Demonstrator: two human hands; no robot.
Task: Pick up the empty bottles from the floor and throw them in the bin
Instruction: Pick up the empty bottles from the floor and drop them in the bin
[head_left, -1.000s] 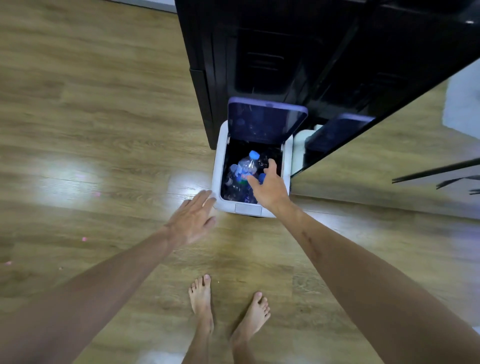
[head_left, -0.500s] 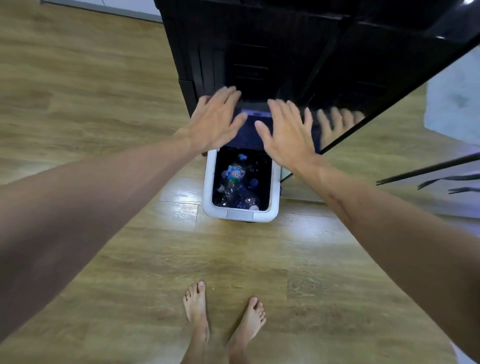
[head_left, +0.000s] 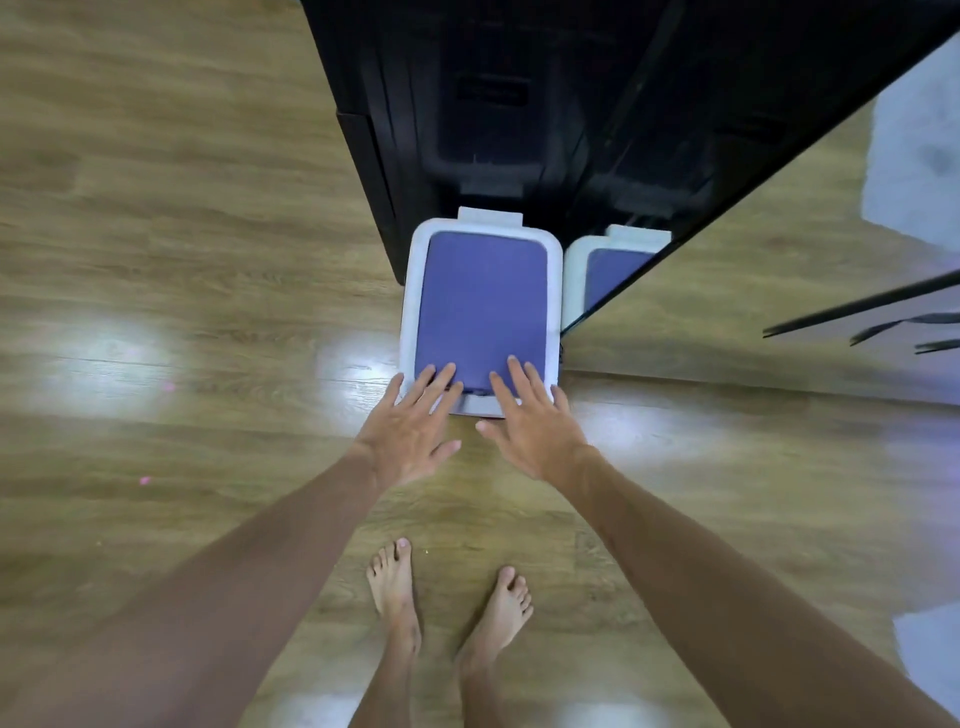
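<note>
A white bin (head_left: 409, 291) with a purple lid (head_left: 480, 296) stands on the wooden floor against a black cabinet. The lid lies flat, so the bottles inside are hidden. My left hand (head_left: 415, 423) rests with straight fingers on the lid's near left edge. My right hand (head_left: 530, 415) lies beside it, fingers straight, touching the lid's near right edge. Neither hand holds anything. No bottle shows on the floor.
The black glossy cabinet (head_left: 519, 104) rises right behind the bin, and its mirrored side panel (head_left: 613, 270) reflects the bin. My bare feet (head_left: 447, 608) stand on the wooden floor (head_left: 182, 234) just in front. A pale rug (head_left: 919, 166) lies at the far right.
The lid went from standing open, with bottles visible inside, to lying flat. Both hands came down with it, from the raised lid's top to its near edge.
</note>
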